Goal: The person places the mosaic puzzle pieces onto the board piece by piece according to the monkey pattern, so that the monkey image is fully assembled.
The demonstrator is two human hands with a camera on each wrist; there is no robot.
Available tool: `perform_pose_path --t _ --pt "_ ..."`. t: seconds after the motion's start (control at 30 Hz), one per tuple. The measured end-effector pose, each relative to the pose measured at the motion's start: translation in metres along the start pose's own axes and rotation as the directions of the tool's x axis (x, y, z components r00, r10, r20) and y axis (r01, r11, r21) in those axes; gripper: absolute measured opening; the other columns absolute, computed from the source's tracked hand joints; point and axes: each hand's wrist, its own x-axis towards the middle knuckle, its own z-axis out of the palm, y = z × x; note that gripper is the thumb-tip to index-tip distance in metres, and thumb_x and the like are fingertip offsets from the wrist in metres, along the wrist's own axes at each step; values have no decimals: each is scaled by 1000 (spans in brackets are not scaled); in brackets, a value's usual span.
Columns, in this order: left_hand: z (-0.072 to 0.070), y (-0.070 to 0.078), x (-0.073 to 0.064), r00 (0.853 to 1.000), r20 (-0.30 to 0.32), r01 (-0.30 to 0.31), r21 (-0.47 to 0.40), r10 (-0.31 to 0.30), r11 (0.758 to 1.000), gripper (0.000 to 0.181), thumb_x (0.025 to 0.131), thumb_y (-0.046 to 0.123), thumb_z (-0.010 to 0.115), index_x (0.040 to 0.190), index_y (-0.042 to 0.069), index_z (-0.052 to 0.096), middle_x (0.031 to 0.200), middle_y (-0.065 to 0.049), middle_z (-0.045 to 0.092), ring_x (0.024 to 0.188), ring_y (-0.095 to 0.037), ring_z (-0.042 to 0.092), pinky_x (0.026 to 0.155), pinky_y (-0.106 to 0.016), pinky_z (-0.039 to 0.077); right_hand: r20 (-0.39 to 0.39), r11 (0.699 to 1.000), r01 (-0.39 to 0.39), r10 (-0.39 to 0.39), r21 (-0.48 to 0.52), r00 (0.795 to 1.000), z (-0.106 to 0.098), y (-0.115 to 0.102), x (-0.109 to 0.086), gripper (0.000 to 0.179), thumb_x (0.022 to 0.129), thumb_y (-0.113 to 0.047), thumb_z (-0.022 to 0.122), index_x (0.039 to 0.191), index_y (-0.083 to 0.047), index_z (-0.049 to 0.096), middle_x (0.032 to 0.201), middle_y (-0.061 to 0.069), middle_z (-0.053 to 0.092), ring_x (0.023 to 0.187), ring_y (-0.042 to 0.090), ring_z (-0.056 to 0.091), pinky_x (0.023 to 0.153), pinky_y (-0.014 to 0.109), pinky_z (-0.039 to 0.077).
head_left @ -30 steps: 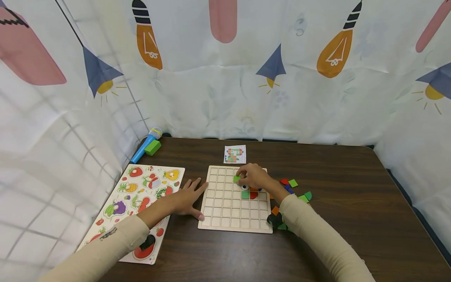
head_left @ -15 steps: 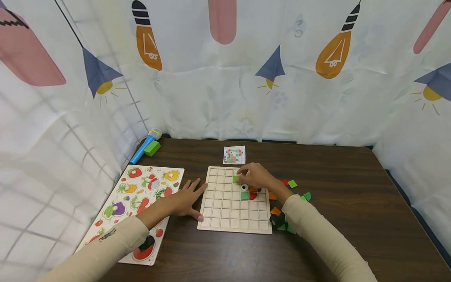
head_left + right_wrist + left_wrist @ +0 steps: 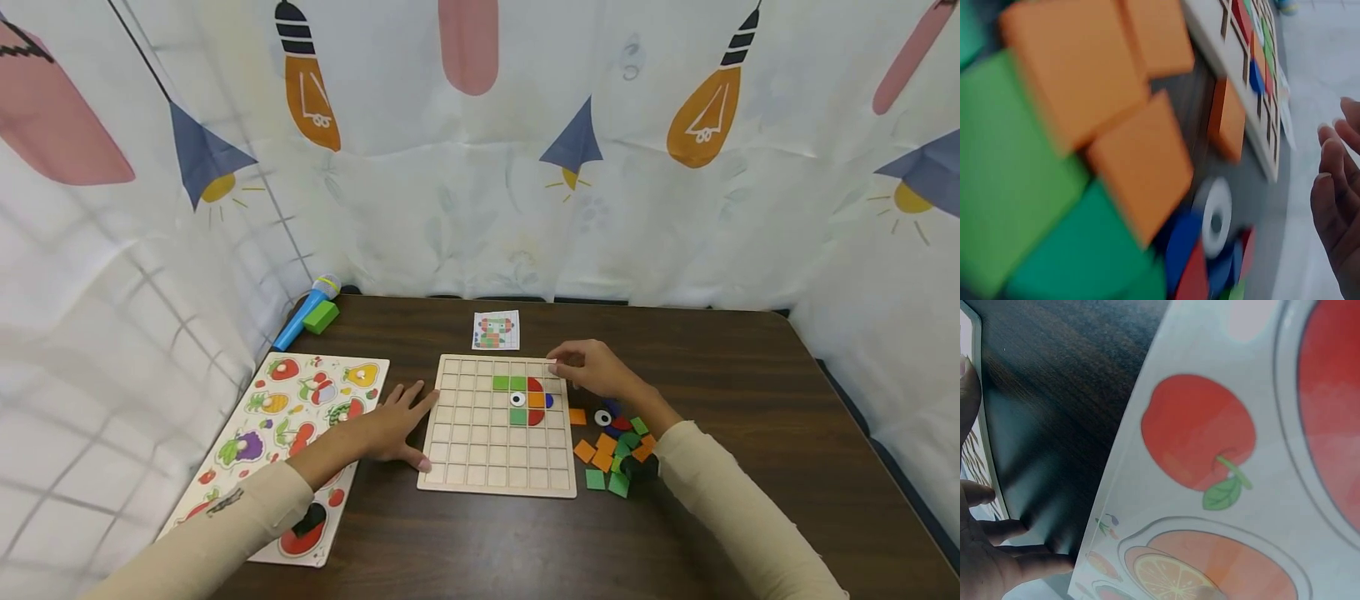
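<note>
My left hand (image 3: 390, 425) spreads its fingers at the left edge of a wooden grid board (image 3: 472, 467), thumb at the lower corner. Over the board's upper right corner is my right hand (image 3: 588, 367), fingers loosely bent; the right wrist view shows no piece in them. Set in the grid are two light green squares (image 3: 509, 383), a white eye piece (image 3: 517, 399), an orange square (image 3: 536, 400), a darker green square (image 3: 518, 416), two rounded red pieces (image 3: 535, 384) and a rounded blue piece (image 3: 550, 401).
Right of the board lie loose pieces: orange squares (image 3: 602, 460), green pieces (image 3: 595, 479) and another eye piece (image 3: 602, 417). A small pattern card (image 3: 496, 331) lies behind the board. At left are a fruit-picture board (image 3: 300, 417), a toy microphone (image 3: 300, 321) and a green block (image 3: 321, 317).
My right hand has let go of the light green square and moved right, off the pieces in the grid. My left hand keeps its place at the board's edge.
</note>
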Motion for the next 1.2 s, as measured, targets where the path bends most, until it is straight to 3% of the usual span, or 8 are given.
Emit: perform_pose_path --t 0.27,0.43,0.6,0.87,1.03,1.2 --pt "-2 2 -2 1000 0 -7 -4 7 1000 111 78 56 79 160 9 21 164 -29 13 147 -59 13 108 -72 30 -31 998 -31 30 -48 999 -28 24 -34 32 96 -29 70 120 -8 71 99 5 68 65 14 59 59 29 53" --pt "-2 1 -2 1000 -1 -11 -4 11 1000 111 78 56 79 160 8 22 164 -29 13 147 -59 13 108 -71 31 -70 991 -96 90 -90 993 -38 40 -52 29 94 -27 72 116 -8 72 98 5 68 64 15 58 59 28 51" --pt "-1 -1 -1 1000 -5 -17 5 17 1000 111 78 57 79 160 8 22 164 -29 13 147 -60 14 108 -70 32 -98 967 -170 154 -189 983 -42 50 -66 28 92 -26 74 113 -7 74 94 5 68 79 19 59 68 31 49" --pt "-1 -1 -2 1000 -8 -18 1 18 1000 111 78 57 79 160 8 22 164 -29 13 147 -60 14 108 -71 31 -90 911 -279 264 -305 960 -38 52 -75 43 90 -40 75 121 -10 72 95 3 68 85 20 57 71 34 46" --pt "0 -1 -2 1000 -5 -19 -9 19 1000 111 78 56 79 160 8 21 164 -29 12 147 -60 13 108 -70 32 -122 900 -304 280 -312 952 -34 50 -75 45 90 -40 75 121 -9 73 94 5 67 81 20 55 63 31 43" --pt "0 -1 -2 1000 7 -22 -22 22 1000 111 79 56 78 161 9 19 164 -29 11 147 -60 11 109 -69 31 -132 901 -314 287 -300 949 -32 48 -75 41 91 -38 75 120 -10 74 102 10 68 87 24 59 65 33 47"
